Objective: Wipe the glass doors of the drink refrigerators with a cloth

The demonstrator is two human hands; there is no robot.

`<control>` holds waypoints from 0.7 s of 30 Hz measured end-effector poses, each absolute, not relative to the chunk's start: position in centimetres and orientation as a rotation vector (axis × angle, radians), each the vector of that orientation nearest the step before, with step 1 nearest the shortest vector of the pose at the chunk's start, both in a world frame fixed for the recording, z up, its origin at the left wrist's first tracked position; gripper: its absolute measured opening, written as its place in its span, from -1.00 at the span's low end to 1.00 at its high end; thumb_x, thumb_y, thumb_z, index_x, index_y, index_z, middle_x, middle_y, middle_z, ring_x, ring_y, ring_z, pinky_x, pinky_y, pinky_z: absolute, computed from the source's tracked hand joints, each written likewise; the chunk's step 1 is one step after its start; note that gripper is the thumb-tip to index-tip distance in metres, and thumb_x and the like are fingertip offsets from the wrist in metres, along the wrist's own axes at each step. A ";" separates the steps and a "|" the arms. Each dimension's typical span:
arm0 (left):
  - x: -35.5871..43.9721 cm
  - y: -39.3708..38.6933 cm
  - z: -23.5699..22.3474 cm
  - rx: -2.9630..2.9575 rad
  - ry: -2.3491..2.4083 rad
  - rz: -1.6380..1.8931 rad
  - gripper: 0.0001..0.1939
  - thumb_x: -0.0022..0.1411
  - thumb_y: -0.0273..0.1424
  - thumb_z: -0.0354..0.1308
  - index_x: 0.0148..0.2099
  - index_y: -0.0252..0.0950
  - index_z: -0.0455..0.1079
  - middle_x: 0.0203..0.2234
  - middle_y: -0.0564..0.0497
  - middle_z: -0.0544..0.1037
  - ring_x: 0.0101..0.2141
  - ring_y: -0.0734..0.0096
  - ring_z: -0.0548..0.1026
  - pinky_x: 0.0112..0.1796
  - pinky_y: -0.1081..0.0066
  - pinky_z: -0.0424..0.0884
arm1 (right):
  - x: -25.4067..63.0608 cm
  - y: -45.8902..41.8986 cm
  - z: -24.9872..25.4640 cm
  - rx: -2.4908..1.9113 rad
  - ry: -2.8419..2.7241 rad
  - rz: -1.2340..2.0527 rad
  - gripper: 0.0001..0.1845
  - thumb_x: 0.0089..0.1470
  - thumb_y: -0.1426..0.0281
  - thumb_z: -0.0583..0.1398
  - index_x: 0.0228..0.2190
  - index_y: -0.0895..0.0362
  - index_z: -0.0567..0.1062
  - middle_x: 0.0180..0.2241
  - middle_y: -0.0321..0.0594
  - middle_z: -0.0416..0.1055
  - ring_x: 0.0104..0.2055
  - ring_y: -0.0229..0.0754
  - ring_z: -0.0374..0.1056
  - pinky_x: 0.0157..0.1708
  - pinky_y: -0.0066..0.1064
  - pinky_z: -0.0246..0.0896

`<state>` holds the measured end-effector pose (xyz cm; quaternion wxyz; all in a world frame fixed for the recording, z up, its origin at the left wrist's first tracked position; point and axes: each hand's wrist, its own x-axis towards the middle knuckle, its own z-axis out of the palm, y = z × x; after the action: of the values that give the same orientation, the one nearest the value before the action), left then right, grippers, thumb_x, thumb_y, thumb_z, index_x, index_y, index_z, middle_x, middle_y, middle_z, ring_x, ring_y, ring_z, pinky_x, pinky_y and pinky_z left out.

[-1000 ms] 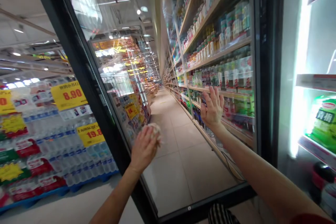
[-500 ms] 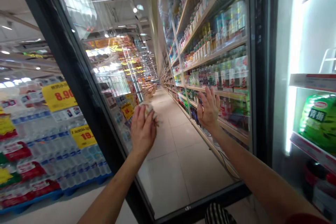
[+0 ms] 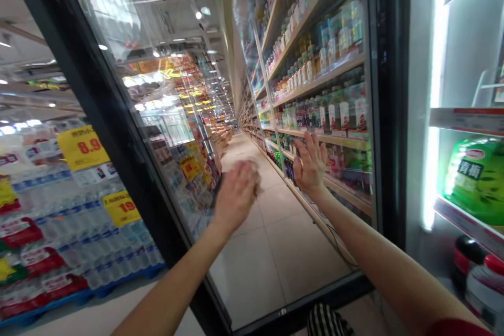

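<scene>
Left hand [image 3: 236,197]: motion-blurred, fingers together, closed over one wad [image 3: 257,181]. Right hand [image 3: 312,164]: fingers fanned slightly apart, thumb off to the side, palm toward the glass, nothing held. Can't tell if its palm touches.

Counts:
- Hands: 2, both in front of the same pane, left one near the middle, right one nearer the hinge-side clutter of shelves.
- Wads: 1, at the left hand's fingertips. Mostly hidden by the fingers; only a blurred, brownish-pale edge shows. Material unclear.
- Glass door [image 3: 255,273]: 1. Clear, shiny, carrying images of an aisle, ceiling lights and bottle shelves; bottles too many and too smeared to count.
- Dark frame members: 3 in view. Left upright [image 3: 86,89] leans in the view, right upright [image 3: 388,89] near vertical, bottom rail [image 3: 299,308] slopes up to the right.
- Large yellow price signs left of the door: 2 mostly visible, "8.9" sign [image 3: 82,148] above, "19" sign [image 3: 121,208] below, both cut off by the frame. They sit on bottle packs [image 3: 79,220] over a blue pallet [image 3: 82,296].
- Cooler at right: 1 bright light strip [image 3: 438,63], 1 green bag [image 3: 474,184] with white characters, 1 black-lidded container [image 3: 468,254], 1 red-capped container [image 3: 488,289] just beside it.
- Black-and-white striped item [image 3: 325,320]: 1, bottom edge, partly cropped.
</scene>
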<state>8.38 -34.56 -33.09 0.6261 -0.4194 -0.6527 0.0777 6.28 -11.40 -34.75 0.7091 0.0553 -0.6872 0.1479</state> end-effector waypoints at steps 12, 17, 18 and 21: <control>8.0 -31.7 -31.1 -0.986 -1.483 0.201 -0.64 0.21 -0.47 0.01 0.07 -0.38 0.23 0.12 -0.19 0.26 0.22 0.20 -0.03 0.12 0.17 0.16 | 6.8 -10.2 -35.1 0.161 -1.610 0.221 -0.43 0.10 0.38 -0.04 0.16 0.09 0.08 0.23 -0.08 -0.02 0.29 -0.09 -0.20 0.20 -0.05 -0.30; 8.0 -30.2 -33.1 -1.183 -1.489 0.417 -0.66 0.24 -0.45 -0.03 0.06 -0.33 0.25 0.13 -0.08 0.26 0.20 0.26 0.05 0.11 0.29 0.19 | 6.5 -6.7 -36.8 0.071 -1.603 0.192 -0.40 0.11 0.35 -0.05 0.19 0.10 -0.01 0.24 -0.05 -0.05 0.29 -0.05 -0.19 0.19 0.00 -0.32; 7.8 -29.7 -32.4 -1.119 -1.479 0.364 -0.67 0.24 -0.44 -0.03 0.06 -0.33 0.26 0.13 -0.09 0.26 0.20 0.25 0.05 0.10 0.27 0.19 | 6.4 -5.9 -37.2 0.045 -1.603 0.195 -0.39 0.11 0.35 -0.05 0.19 0.10 -0.01 0.24 -0.04 -0.06 0.29 -0.04 -0.19 0.19 0.00 -0.31; 7.3 -27.8 -30.8 -0.886 -1.464 0.172 -0.67 0.24 -0.44 -0.03 0.04 -0.37 0.26 0.12 -0.18 0.26 0.21 0.16 0.00 0.11 0.15 0.17 | 6.1 -4.4 -38.1 -0.010 -1.600 0.216 -0.38 0.11 0.35 -0.05 0.20 0.11 -0.03 0.24 -0.03 -0.07 0.29 -0.04 -0.20 0.19 0.01 -0.32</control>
<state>7.33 -27.85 -30.78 0.6524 -0.3905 -0.6451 0.0758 6.13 -4.37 -38.13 0.6913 -0.0044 -0.7160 0.0968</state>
